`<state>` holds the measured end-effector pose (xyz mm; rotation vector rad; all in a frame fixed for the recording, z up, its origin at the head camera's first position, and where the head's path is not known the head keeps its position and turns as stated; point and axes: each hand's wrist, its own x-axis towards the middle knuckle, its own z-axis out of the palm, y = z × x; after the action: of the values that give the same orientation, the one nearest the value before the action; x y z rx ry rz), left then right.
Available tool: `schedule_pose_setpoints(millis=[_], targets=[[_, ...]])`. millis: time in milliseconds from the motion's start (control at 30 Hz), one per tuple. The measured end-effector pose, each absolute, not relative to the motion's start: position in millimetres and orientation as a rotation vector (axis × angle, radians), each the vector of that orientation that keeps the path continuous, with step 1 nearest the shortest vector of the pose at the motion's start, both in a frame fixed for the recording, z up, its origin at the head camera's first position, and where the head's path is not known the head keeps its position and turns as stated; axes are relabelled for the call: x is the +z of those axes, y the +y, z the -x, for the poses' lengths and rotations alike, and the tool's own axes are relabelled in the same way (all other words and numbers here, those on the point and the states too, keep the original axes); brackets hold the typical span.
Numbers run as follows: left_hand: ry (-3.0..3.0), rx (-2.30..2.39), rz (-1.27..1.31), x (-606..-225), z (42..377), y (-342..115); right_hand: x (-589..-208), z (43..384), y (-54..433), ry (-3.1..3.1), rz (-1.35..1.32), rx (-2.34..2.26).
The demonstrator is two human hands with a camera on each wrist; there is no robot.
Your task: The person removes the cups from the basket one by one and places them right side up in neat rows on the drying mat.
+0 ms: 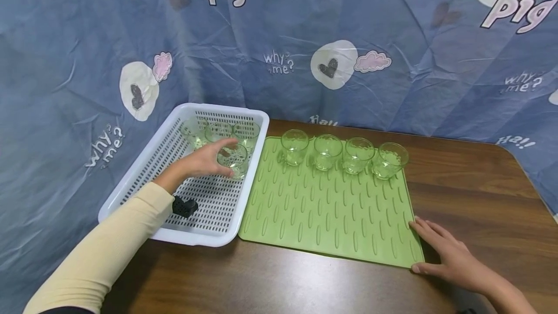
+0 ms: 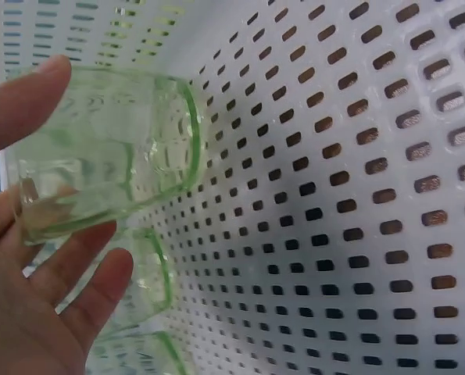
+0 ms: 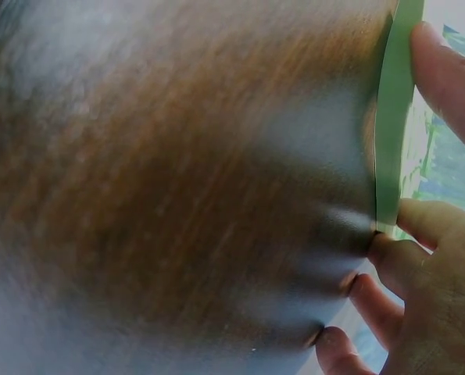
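Observation:
My left hand (image 1: pixel 205 160) grips a clear greenish glass (image 1: pixel 233 159) inside the white basket (image 1: pixel 261 159), thumb on one side and fingers on the other. In the left wrist view the glass (image 2: pixel 107 152) lies sideways across the picture, close over the slotted basket floor (image 2: pixel 334 195). Three more glasses (image 1: pixel 219 132) stand at the basket's far end. At the right, the fingertips of my right hand (image 1: pixel 453 256) rest at the right edge of a green ridged mat (image 1: pixel 322 207), thumb near its front corner. The right wrist view shows the mat's edge (image 3: pixel 392 117) between thumb and fingers.
Several matching glasses (image 1: pixel 328 151) stand in a row along the mat's far edge. A black object (image 1: pixel 185 206) shows by the left wrist, over the basket. Brown wooden table (image 1: pixel 471 183) surrounds the mat, and a blue printed cloth (image 1: pixel 287 23) hangs behind.

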<state>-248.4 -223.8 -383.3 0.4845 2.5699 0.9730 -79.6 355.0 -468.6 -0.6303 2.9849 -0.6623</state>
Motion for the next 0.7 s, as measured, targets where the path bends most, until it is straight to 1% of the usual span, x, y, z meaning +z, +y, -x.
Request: schedule_pose_setpoints(millis=[433, 700], targets=[[2.428, 1.174, -0.48, -396, 252, -233, -467, 79, 354, 2.966, 0.624, -0.66], [2.379, 1.227, -0.414, -401, 254, -234, -466, 80, 354, 2.962, 0.619, -0.66]])
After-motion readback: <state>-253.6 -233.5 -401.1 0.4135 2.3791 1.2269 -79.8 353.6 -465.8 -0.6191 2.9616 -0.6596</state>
